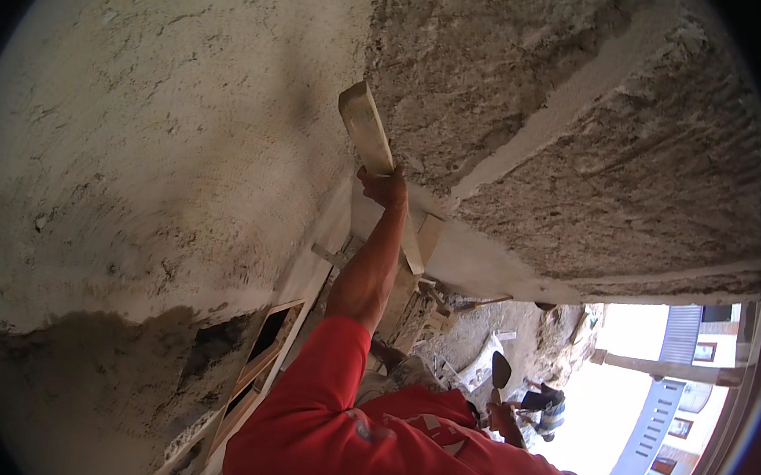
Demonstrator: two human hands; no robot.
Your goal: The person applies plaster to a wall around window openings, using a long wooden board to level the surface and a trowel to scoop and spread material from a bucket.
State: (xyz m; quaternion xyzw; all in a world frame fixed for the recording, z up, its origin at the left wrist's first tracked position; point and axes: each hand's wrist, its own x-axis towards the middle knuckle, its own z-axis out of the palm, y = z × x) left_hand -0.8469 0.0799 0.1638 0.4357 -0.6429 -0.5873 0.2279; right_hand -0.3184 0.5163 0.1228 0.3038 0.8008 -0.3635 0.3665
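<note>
My left arm, in a red sleeve, reaches up the wall. My left hand (pixel 383 186) is closed around a long, pale wooden board (pixel 365 124), a straightedge by its look. Its upper end stands out above my fist near the corner of two plaster surfaces, and its lower part shows below my wrist. Whether the board touches the wall I cannot tell. Lower down on the right, my right hand (pixel 502 417) grips the handle of a trowel (pixel 501 369). The trowel's dark, rounded blade points upward, away from the wall.
Smoother, pale plaster (pixel 154 156) covers the left surface; the right one is rough brown render (pixel 624 185) crossed by a lighter strip. A wooden frame (pixel 253 370) leans at lower left. Another person (pixel 547 409) is beyond, near a bright opening with a blue railing (pixel 654 430).
</note>
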